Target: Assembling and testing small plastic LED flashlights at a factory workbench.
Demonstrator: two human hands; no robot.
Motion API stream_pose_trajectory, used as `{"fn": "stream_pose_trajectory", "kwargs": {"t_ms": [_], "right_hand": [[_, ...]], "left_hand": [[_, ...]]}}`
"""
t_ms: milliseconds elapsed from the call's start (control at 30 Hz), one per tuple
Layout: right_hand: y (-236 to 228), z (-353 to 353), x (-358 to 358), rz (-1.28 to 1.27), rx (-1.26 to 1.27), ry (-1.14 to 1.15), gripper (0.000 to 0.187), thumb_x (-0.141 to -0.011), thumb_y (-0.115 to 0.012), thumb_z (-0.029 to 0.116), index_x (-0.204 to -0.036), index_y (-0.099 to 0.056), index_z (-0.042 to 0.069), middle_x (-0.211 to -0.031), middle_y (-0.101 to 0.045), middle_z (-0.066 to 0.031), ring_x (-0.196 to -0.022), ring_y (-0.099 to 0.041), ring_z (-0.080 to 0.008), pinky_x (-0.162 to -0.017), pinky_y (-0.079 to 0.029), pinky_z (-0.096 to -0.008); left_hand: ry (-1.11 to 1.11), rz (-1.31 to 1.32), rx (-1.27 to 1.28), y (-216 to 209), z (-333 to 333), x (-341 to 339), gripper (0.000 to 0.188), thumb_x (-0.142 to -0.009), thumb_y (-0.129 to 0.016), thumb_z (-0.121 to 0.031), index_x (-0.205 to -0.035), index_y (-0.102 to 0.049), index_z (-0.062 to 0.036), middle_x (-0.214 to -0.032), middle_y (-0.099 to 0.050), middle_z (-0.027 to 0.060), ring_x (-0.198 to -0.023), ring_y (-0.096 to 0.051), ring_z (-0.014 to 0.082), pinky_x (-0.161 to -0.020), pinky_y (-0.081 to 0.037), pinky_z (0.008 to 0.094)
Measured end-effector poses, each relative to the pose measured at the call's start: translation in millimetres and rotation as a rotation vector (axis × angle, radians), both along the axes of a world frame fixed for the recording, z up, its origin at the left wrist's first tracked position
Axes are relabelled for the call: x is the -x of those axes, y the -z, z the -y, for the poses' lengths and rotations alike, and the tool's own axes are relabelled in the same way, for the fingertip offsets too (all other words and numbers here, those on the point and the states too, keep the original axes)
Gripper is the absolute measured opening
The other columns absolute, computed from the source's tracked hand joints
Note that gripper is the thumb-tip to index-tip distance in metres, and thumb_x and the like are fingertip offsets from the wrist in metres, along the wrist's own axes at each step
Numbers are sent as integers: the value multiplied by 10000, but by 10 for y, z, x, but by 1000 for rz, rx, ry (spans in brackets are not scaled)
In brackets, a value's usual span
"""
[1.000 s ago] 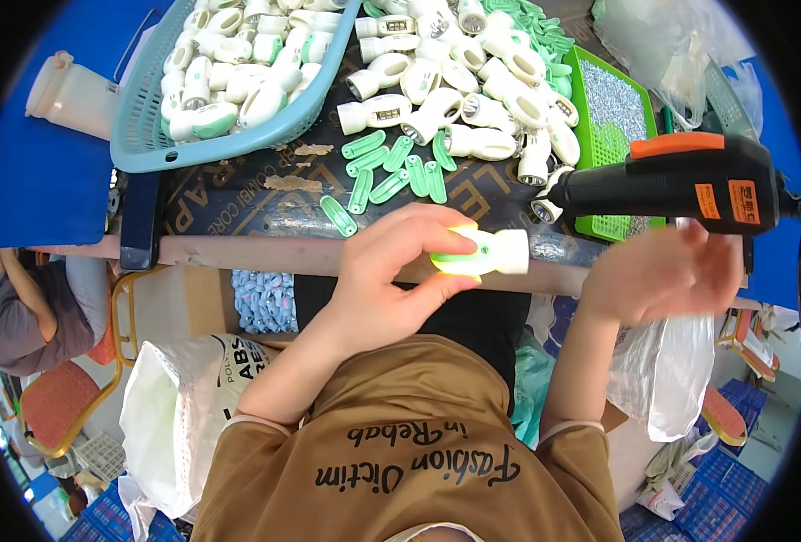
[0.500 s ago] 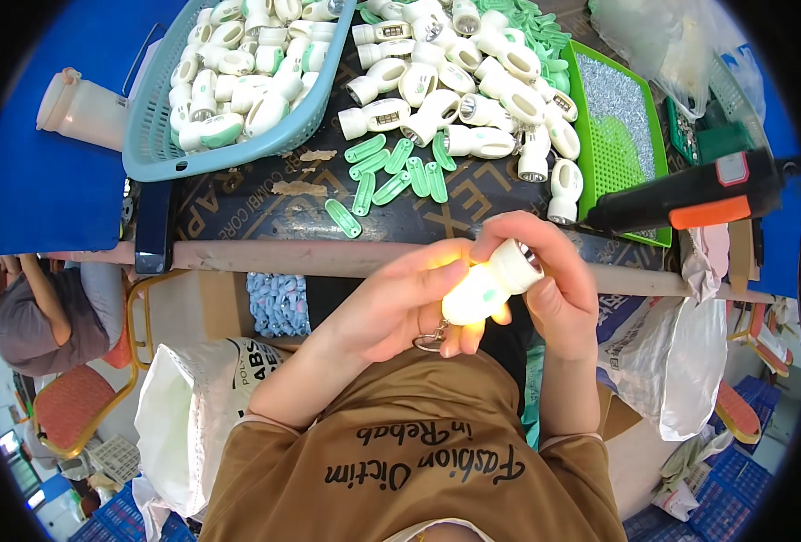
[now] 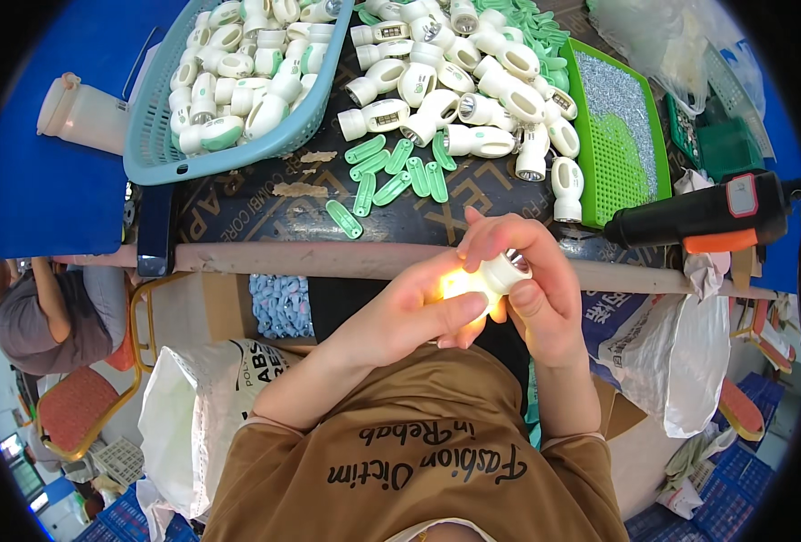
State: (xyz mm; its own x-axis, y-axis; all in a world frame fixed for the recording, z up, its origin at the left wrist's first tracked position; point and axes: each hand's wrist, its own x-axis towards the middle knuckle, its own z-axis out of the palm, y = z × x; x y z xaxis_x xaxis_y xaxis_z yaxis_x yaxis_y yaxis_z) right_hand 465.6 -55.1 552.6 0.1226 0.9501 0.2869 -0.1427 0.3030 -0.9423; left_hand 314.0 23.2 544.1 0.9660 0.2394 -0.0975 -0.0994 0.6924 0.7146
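Note:
A small white flashlight (image 3: 501, 272) is held between my two hands, just over the table's near edge. Its body glows yellow from within, and its silvery lens end points up and right. My left hand (image 3: 436, 307) is closed round the glowing body, thumb lying across it. At the head end, my right hand (image 3: 539, 275) grips the collar between thumb and fingers. Beyond them, several green plastic strips (image 3: 391, 187) lie scattered on the dark tabletop. More white flashlights (image 3: 436, 108) are piled behind the strips, and one stands apart (image 3: 566, 190) beside the green tray.
A blue-grey basket (image 3: 229, 164) full of flashlights stands at the far left. At the right are a green tray (image 3: 606, 181) of small metal parts and a black electric screwdriver (image 3: 689, 215) with an orange lever. A person (image 3: 52, 312) sits at the left, near white sacks (image 3: 188, 406).
My left thumb has moved onto the flashlight's body, and my hands have shifted slightly. The black screwdriver has swung a little down and right. The lone flashlight beside the tray sits more upright.

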Motion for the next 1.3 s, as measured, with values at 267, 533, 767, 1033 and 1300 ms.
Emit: {"fn": "stream_pose_trajectory", "kwargs": {"t_ms": [267, 533, 767, 1033, 1300], "right_hand": [[-84, -5, 21, -88, 40, -34, 726, -899, -556, 404, -1379, -225, -28, -955, -579, -117, -1008, -539, -251, -1076, -245, -486], [-40, 1, 30, -79, 19, 4, 752, -889, -573, 400, -1386, -205, -28, -959, -588, -126, -998, -548, -262, -1069, -249, -500], [-53, 10, 26, -73, 9, 21, 756, -891, -572, 399, -1395, -194, -19, -943, -595, -123, -992, -551, -261, -1071, -242, -504], [-41, 11, 24, -98, 7, 13, 746, -891, -573, 400, -1406, -211, -2, -927, -604, -114, -973, -562, -250, -1071, -247, -498], [-46, 15, 36, -93, 9, 11, 746, -892, -572, 398, -1407, -206, 0, -934, -605, -109, -975, -562, -248, -1070, -246, -495]], "left_hand": [[-39, -7, -85, -93, 21, 2, 369, -926, -513, -163, -1254, -402, -35, -863, -508, 13, -652, -446, 53, -556, -363, 193], [-50, 16, -63, -82, 28, -12, 422, -918, -500, -140, -1293, -352, -20, -844, -478, 16, -654, -420, 55, -568, -360, 202], [-38, 26, -51, -109, 33, -31, 384, -917, -496, -140, -1262, -374, -24, -849, -483, 17, -654, -424, 55, -574, -359, 199], [-41, 41, -18, -108, 46, -32, 349, -919, -470, -123, -1243, -385, -25, -863, -478, 22, -647, -419, 50, -571, -351, 197], [-22, 24, -19, -120, 26, -12, 350, -921, -470, -131, -1243, -385, -24, -886, -483, 32, -648, -415, 51, -575, -351, 196]]}}
